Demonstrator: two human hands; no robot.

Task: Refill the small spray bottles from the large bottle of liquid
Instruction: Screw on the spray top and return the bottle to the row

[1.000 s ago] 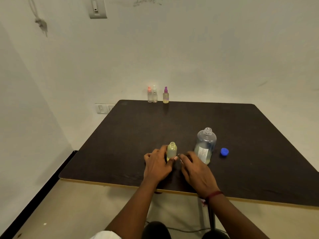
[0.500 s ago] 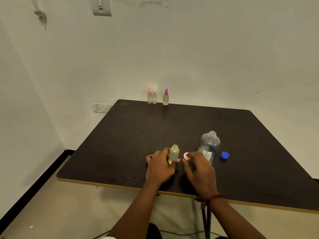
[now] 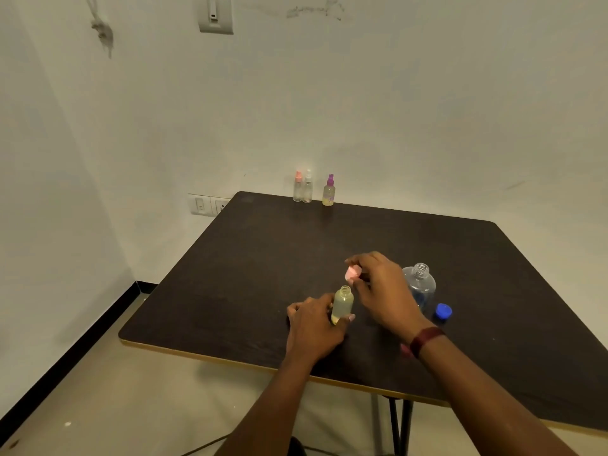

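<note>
Now | right hand (image 3: 381,291): raised, pinching pink cap (image 3: 351,274) | above small bottle (image 3: 342,306)

Both hands up front, close together, each one gripping something.

The left hand (image 3: 314,327) sits low, fingers and thumb curled round the small open bottle (image 3: 342,304), its forearm reaching in from the near side. The right hand (image 3: 381,287) hovers just above and to the right, fingertips pinching a pink spray cap (image 3: 351,274), its wrist wearing a dark red band (image 3: 426,339) and its forearm angling in from the near right.
</note>
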